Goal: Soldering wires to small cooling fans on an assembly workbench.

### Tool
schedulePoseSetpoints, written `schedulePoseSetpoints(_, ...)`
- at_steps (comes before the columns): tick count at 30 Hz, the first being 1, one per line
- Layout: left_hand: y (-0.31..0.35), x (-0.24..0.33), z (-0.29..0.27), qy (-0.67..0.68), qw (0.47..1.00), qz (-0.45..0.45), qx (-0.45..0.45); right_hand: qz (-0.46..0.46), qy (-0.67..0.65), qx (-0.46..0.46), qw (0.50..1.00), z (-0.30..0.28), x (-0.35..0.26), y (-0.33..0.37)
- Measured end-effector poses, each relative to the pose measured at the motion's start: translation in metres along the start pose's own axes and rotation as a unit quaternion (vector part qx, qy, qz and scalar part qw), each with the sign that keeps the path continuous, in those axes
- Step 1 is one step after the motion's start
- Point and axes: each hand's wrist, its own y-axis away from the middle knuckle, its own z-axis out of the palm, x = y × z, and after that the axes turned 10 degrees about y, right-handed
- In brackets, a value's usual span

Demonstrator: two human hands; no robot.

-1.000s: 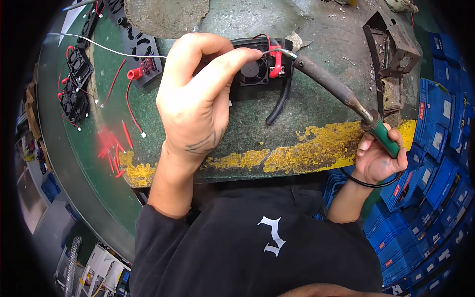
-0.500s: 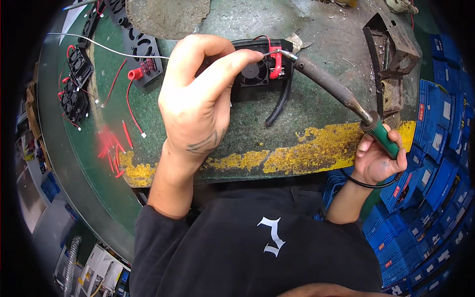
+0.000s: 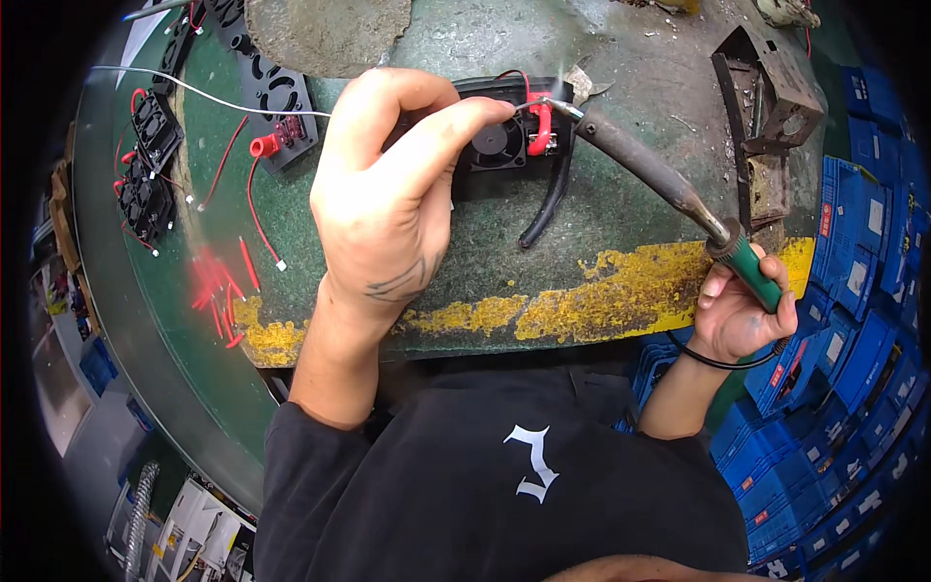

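Observation:
My right hand (image 3: 734, 320) is wrapped round the green handle of a soldering iron (image 3: 645, 167). The iron's tip meets a red-wired terminal on a black fan panel (image 3: 497, 145) lying on the bench. Pinched in my left hand (image 3: 388, 184) is a length of solder wire (image 3: 223, 95), which trails off to the far left. Its free end reaches the iron's tip beside the red wire (image 3: 544, 138). A faint wisp of smoke rises there. My left hand covers the left part of the panel. A thick black cable (image 3: 549, 209) runs from the panel's right side.
Several black fans (image 3: 147, 204) with red leads lie at the left, near another fan panel (image 3: 281, 97). Short red tubes (image 3: 229, 301) lie near the front left edge. A worn metal box (image 3: 781, 102) stands at the right. Blue bins (image 3: 853, 262) are stacked beyond the bench.
Smoke now shows above the iron's tip. Both hands, the soldering iron and the panel have stayed almost where they were.

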Motion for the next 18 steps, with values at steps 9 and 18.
schedulePoseSetpoints(9,-0.0002,-0.0008,-0.0008,-0.006,1.0,0.003,0.002,0.001,0.002,0.003,1.0,0.0006,-0.0009,-0.0001)
schedulePoseSetpoints(18,0.0003,-0.0001,-0.0005,-0.004,1.0,0.0,0.002,0.002,0.007,0.006,1.0,-0.0005,-0.0015,0.0012)
